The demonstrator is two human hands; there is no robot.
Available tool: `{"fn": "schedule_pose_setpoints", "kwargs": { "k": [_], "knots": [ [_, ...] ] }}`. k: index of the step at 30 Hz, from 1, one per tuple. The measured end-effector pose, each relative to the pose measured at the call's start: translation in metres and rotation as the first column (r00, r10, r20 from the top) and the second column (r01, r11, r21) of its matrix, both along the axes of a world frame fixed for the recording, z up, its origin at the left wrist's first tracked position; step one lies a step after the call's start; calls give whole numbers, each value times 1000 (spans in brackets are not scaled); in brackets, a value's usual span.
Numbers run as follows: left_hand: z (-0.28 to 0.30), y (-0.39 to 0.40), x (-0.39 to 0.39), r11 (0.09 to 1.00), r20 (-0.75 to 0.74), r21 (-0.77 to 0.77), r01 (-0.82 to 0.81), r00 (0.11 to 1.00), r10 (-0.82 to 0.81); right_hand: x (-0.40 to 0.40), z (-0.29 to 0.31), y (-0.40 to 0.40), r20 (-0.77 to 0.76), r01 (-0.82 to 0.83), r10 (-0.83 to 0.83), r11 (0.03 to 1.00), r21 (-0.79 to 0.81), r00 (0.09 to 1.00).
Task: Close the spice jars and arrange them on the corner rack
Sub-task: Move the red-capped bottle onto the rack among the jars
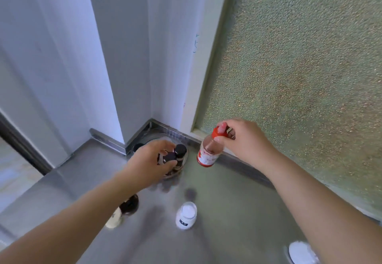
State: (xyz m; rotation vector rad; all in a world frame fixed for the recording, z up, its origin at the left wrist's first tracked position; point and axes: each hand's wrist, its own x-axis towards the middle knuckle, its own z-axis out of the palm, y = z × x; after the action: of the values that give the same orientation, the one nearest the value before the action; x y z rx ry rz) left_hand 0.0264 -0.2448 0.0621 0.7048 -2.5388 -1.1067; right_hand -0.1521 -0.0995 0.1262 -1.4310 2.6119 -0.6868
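My right hand (244, 141) holds a red-capped spice jar (208, 152) by its cap, lifted above the steel counter just right of the corner rack. My left hand (153, 160) grips a black-lidded jar (170, 157) over the round clear rack (157, 137) in the corner. A second black-lidded jar (180, 151) stands on the rack right beside it. Much of the rack is hidden by my left hand.
A white jar (186, 215) with a white lid stands on the steel counter (227, 212) in front. A dark-lidded jar (124, 210) sits partly under my left forearm. A white round object (301, 253) lies at the lower right. Walls and a frosted window (299, 77) close the corner.
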Motion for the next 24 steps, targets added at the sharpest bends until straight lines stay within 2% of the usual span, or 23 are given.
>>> {"fn": "schedule_pose_setpoints", "kwargs": {
  "k": [6, 13, 21, 24],
  "knots": [
    [-6, -52, 16, 994, -4, -46, -95, 996, 94, -17, -14, -78, -26, -24, 24, 999, 22, 999],
    [-28, -95, 36, 978, 8, -6, -209, 978, 209, -2, -49, -165, 37, -138, 136, 989, 52, 990],
    [-60, -115, 63, 969, 103, 19, -245, 965, 241, 22, -92, -204, 146, -201, 175, 962, 186, 974],
    [-69, -115, 68, 971, 143, 29, -237, 962, 231, 26, -101, -205, 172, -186, 156, 967, 174, 973]
  ]
}}
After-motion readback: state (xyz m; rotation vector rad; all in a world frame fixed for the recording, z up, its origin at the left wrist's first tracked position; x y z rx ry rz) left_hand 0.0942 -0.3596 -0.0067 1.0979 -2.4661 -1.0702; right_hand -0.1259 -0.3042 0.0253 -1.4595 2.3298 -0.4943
